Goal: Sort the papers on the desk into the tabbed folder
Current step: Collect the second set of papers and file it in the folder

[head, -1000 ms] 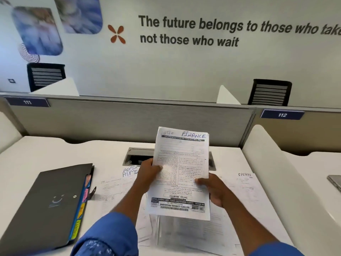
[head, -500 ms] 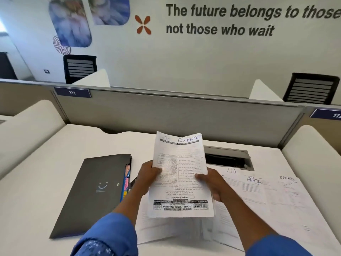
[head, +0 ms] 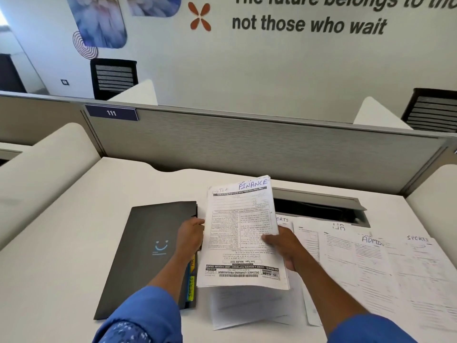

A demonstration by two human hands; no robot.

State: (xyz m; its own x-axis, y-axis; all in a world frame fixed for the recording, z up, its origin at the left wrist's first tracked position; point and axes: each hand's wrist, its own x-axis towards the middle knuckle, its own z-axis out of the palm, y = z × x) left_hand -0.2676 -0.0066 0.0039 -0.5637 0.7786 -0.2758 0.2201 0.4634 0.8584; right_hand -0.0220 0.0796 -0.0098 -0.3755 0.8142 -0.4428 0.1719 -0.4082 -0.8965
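Fingers [head: 269, 238] of the right hand [head: 284, 247] pinch the FINANCE papers [head: 241, 226]; the left hand [head: 190, 235], grip unclear, meets the tabbed folder [head: 148, 243], which likely needs opening at the matching tab.

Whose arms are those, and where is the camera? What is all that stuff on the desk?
Those are a person's arms in blue sleeves. The camera sits on the person's head, so you see what they see, looking down. The right hand pinches a printed paper with FINANCE written on top. The left hand is at the edge of a dark folder with a smiley on it; I cannot tell if it grips anything. The folder lies on a white desk, with coloured tabs poking out. More loose papers are spread on the right, one marked SPORTS.
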